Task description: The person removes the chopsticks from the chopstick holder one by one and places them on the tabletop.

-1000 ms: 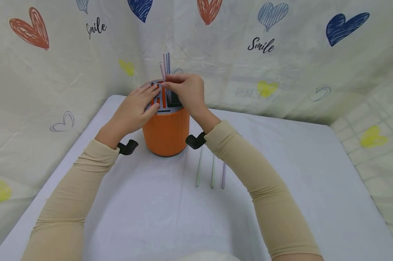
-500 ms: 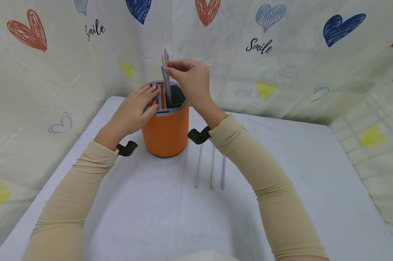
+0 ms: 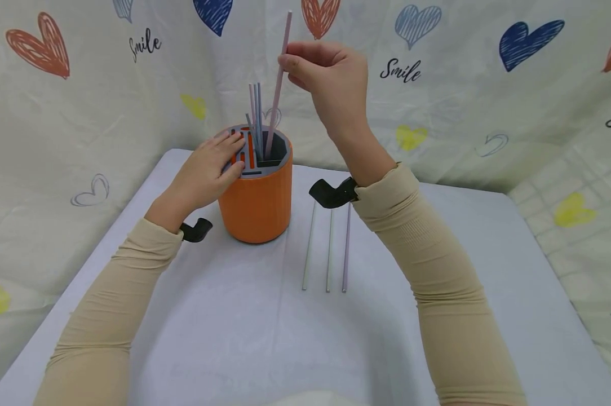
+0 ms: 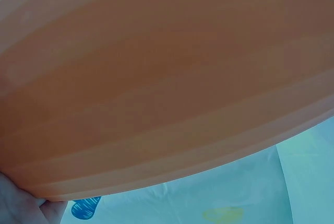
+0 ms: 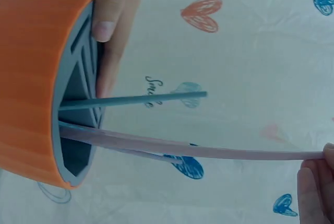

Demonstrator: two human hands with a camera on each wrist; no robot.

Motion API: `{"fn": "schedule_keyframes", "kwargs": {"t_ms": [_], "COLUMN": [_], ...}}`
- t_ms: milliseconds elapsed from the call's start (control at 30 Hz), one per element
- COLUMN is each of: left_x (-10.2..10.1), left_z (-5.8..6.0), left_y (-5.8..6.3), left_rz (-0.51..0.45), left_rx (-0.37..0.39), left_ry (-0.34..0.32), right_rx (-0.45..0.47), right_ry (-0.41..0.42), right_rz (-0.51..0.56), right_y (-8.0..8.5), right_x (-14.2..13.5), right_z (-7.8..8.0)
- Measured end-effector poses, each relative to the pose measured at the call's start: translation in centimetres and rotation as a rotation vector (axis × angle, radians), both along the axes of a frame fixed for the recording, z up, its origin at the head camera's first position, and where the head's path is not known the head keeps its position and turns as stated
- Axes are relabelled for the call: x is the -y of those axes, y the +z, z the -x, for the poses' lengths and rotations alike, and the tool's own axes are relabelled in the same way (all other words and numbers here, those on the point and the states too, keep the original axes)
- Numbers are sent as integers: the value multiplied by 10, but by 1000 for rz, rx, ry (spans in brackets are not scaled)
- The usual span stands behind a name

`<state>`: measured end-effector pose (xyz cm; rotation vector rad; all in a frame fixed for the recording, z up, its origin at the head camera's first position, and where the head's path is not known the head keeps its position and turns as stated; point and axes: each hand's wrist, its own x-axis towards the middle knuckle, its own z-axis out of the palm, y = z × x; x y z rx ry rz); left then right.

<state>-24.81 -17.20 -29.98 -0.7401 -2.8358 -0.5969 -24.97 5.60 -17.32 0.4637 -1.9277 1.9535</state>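
A pink straw (image 3: 279, 90) leans out of the round orange holder (image 3: 255, 208), its lower end inside the large opening of the grey slotted top. My right hand (image 3: 338, 84) pinches the straw near its upper end, high above the rim. My left hand (image 3: 201, 175) rests on the left of the slotted top with fingers stretched out; its thumb (image 5: 106, 20) shows in the right wrist view. Several other straws (image 3: 257, 107), bluish and pinkish, stand in the same opening. The left wrist view is mostly filled by the holder's orange wall (image 4: 172, 88).
Two pale green straws (image 3: 309, 254) and a purple straw (image 3: 346, 254) lie side by side on the white tabletop (image 3: 244, 332), right of the holder. A cloth printed with hearts (image 3: 417, 25) hangs behind and at the sides.
My right hand has risen and moved right, drawing the pink straw upward until it stands well above the others. My left hand has stayed on the holder.
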Motion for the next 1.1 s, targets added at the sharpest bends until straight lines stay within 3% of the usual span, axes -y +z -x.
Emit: {"fn": "schedule_keyframes", "kwargs": {"t_ms": [333,533,733,900,1100], "left_x": [-1,0,2,0,1], "left_z": [1,1,1,0,1], "left_y": [-1,-2,-2,-2,-2], "left_rz": [-3,0,-5,-4,-6], "left_rx": [1,3,-5,-5,-8], "left_ry": [0,2,12,-1,-2], "right_rx": [-69,-77,46,240,460], "right_ry": [4,3,-45,-100,-107], "right_rz": [228,299,263,164,39], "right_y": [31,29,-1,-39,-85], "right_x": [-40,-72,-99,-121,-144], "right_z": [-20,-27,-19,-8,2]}}
